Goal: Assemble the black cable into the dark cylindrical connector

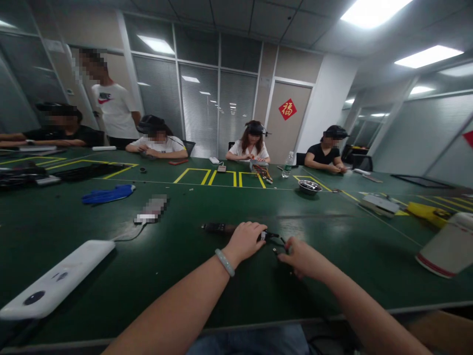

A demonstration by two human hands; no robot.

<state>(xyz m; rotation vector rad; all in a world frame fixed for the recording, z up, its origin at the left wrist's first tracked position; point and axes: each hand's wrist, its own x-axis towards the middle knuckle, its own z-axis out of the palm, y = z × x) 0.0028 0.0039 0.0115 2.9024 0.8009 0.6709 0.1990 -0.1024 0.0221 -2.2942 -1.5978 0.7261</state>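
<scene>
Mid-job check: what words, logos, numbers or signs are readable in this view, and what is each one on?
"福": on the red diamond sign stuck to the door.
Red logo with lettering on the standing person's white T-shirt: too small to read.
Black device in the left hand: no readable marking.
White power bank: only round marks, no words.

I see a green table (92,217) with yellow lines, a black tool (218,227), a blue glove (108,194), a white power bank (55,283) and a pale green bracelet (225,262).
</scene>
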